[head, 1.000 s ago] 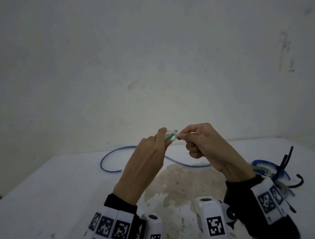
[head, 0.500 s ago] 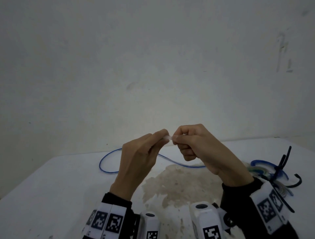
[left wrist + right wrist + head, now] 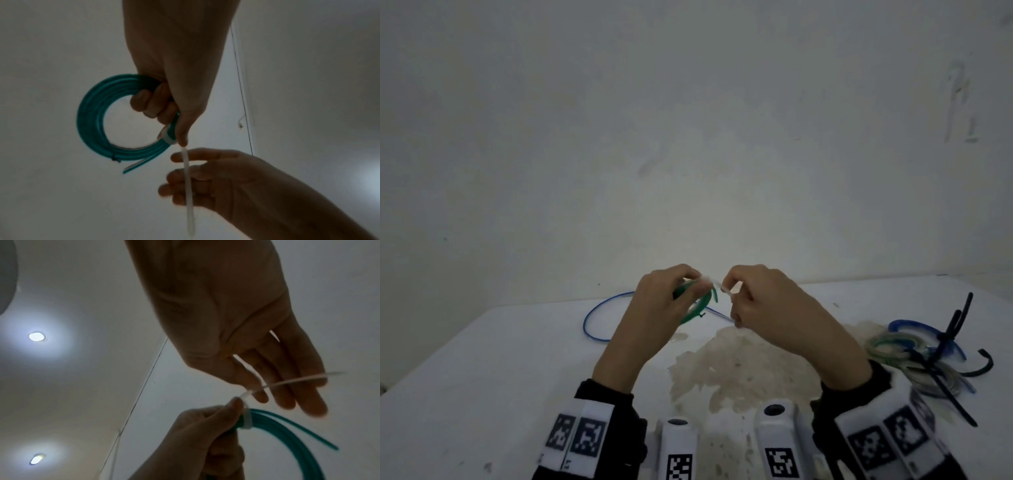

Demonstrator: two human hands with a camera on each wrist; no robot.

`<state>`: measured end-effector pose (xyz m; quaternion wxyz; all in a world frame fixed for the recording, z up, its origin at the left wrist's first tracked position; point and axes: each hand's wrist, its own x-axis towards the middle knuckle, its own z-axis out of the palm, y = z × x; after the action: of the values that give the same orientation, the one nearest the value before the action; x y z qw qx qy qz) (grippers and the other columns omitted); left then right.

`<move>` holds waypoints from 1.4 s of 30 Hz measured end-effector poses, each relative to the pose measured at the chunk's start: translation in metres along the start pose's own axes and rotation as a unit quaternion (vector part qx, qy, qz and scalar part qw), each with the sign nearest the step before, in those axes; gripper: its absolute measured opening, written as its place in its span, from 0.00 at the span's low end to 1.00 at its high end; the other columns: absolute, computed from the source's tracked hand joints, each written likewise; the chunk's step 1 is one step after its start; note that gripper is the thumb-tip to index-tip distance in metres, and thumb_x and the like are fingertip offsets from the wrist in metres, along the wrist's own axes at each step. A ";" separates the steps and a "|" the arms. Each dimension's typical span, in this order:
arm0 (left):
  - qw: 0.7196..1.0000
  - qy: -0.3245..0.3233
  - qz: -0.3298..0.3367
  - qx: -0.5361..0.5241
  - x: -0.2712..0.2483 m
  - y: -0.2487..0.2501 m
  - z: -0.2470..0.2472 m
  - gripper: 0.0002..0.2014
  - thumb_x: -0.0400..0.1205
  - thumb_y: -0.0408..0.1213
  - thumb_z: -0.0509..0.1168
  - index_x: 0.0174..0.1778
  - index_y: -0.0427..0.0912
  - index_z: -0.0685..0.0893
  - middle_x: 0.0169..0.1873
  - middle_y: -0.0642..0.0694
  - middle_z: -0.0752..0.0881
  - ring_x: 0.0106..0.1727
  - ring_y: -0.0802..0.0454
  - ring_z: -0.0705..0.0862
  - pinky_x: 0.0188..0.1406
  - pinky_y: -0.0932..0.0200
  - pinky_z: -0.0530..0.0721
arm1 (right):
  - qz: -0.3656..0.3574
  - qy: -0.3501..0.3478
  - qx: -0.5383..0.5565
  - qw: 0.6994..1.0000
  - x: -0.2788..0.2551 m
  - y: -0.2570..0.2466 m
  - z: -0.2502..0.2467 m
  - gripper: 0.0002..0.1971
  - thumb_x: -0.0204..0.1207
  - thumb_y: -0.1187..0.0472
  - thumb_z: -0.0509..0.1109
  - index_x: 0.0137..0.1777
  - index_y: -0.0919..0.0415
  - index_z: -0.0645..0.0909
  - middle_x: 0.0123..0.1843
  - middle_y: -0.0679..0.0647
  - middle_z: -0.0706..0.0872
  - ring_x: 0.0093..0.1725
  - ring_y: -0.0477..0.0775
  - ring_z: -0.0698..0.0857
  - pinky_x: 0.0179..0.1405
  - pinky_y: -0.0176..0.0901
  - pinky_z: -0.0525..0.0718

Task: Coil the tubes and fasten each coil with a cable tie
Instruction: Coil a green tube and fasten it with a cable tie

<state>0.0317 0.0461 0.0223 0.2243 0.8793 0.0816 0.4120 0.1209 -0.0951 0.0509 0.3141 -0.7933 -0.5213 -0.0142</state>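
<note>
The left hand (image 3: pixel 164 91) grips the coiled green plastic tube (image 3: pixel 92 120); the right hand's (image 3: pixel 246 340) fingers (image 3: pixel 287 395) pinch the white cable tie's (image 3: pixel 188 175) tail. She'd do best to pull straight away from the head, bracing the coil so the loops stay bunched.

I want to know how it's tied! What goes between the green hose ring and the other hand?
The white cable tie: looped around the green coil, its tail runs to the right hand. The left wrist view shows it best.

The pictures were dim and grainy, lit from two round ceiling lamps (image 3: pixel 36 336) that flared with soft haloes in the right wrist view, while both wrist views showed the hands backlit, dark and slightly motion-blurred.
</note>
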 end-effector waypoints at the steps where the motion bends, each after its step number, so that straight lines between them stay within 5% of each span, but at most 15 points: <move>1: 1.000 -0.014 -0.006 0.014 0.000 0.002 0.003 0.10 0.79 0.43 0.67 0.41 0.39 0.83 0.25 0.58 0.81 0.29 0.61 0.79 0.27 0.71 0.72 | -0.006 0.015 -0.039 0.999 0.000 -0.002 0.004 0.07 0.78 0.67 0.55 0.48 0.62 0.75 0.43 0.58 0.83 0.44 0.60 0.82 0.41 0.48 0.78; 7: 0.999 -0.049 -0.008 0.014 -0.005 0.010 0.007 0.08 0.82 0.42 0.63 0.43 0.41 0.76 0.23 0.47 0.76 0.23 0.55 0.69 0.26 0.58 0.69 | 0.005 0.116 0.075 0.990 0.012 0.002 0.015 0.10 0.79 0.63 0.59 0.39 0.67 0.76 0.30 0.53 0.76 0.28 0.49 0.71 0.26 0.40 0.67; 14: 0.995 -0.071 0.001 0.070 -0.001 0.014 0.004 0.17 0.86 0.39 0.55 0.30 0.42 0.66 0.25 0.51 0.68 0.26 0.56 0.66 0.27 0.62 0.63 | -0.052 0.153 0.197 0.967 0.021 0.013 0.013 0.10 0.74 0.68 0.69 0.31 0.69 0.80 0.19 0.50 0.70 0.20 0.45 0.64 0.24 0.35 0.65; 22: 0.997 -0.038 0.020 0.056 -0.002 0.014 0.006 0.20 0.87 0.40 0.52 0.37 0.29 0.77 0.28 0.40 0.78 0.27 0.51 0.70 0.29 0.60 0.67 | -0.101 0.185 0.222 0.952 0.025 0.021 0.022 0.11 0.74 0.68 0.70 0.31 0.71 0.80 0.14 0.44 0.71 0.16 0.43 0.67 0.20 0.25 0.62; 26: 0.999 -0.016 -0.011 0.027 -0.001 0.012 0.002 0.18 0.86 0.36 0.56 0.34 0.27 0.76 0.21 0.50 0.69 0.24 0.56 0.67 0.25 0.66 0.65 | -0.121 0.170 0.166 0.964 0.028 0.027 0.025 0.11 0.79 0.60 0.66 0.38 0.64 0.84 0.25 0.60 0.76 0.24 0.49 0.69 0.25 0.32 0.64; 29: 0.999 -0.018 -0.040 -0.005 0.000 0.010 0.003 0.18 0.85 0.36 0.57 0.30 0.33 0.76 0.18 0.56 0.69 0.23 0.61 0.71 0.25 0.68 0.67 | -0.075 0.134 0.185 0.971 0.029 0.030 0.021 0.11 0.81 0.59 0.62 0.45 0.60 0.86 0.45 0.55 0.82 0.43 0.44 0.79 0.42 0.26 0.72; 31: 0.998 -0.028 -0.053 -0.029 -0.001 0.009 0.003 0.18 0.85 0.37 0.58 0.27 0.41 0.74 0.18 0.55 0.70 0.22 0.58 0.70 0.26 0.64 0.68 | -0.026 0.042 0.250 0.967 0.029 0.031 0.017 0.14 0.83 0.57 0.57 0.52 0.54 0.85 0.55 0.49 0.85 0.55 0.40 0.80 0.57 0.30 0.72; 34: 0.992 -0.046 -0.083 -0.081 -0.002 0.008 0.004 0.19 0.85 0.38 0.57 0.26 0.45 0.74 0.21 0.49 0.72 0.25 0.52 0.72 0.29 0.50 0.75 | 0.010 -0.084 0.373 0.924 0.024 0.037 0.013 0.19 0.85 0.52 0.52 0.60 0.54 0.83 0.62 0.50 0.86 0.64 0.48 0.81 0.69 0.45 0.73; 37: 0.979 -0.051 -0.115 -0.159 -0.002 0.007 0.000 0.17 0.85 0.36 0.57 0.29 0.38 0.77 0.20 0.50 0.71 0.21 0.57 0.71 0.27 0.59 0.77 | 0.006 -0.114 0.468 0.876 0.021 0.039 0.005 0.22 0.83 0.52 0.52 0.64 0.64 0.81 0.62 0.59 0.86 0.63 0.59 0.83 0.68 0.51 0.76; 42: 0.960 -0.082 -0.127 -0.236 -0.003 0.012 -0.003 0.17 0.86 0.34 0.55 0.31 0.36 0.75 0.15 0.56 0.70 0.20 0.60 0.67 0.26 0.62 0.76 | -0.064 -0.057 0.435 0.896 0.017 0.032 0.002 0.12 0.79 0.66 0.63 0.59 0.66 0.83 0.50 0.61 0.89 0.44 0.60 0.89 0.52 0.47 0.86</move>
<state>0.0270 0.0350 0.0276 0.4815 0.8149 0.0741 0.3139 0.1550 -0.0885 0.0394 0.5962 -0.5419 -0.5418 0.2396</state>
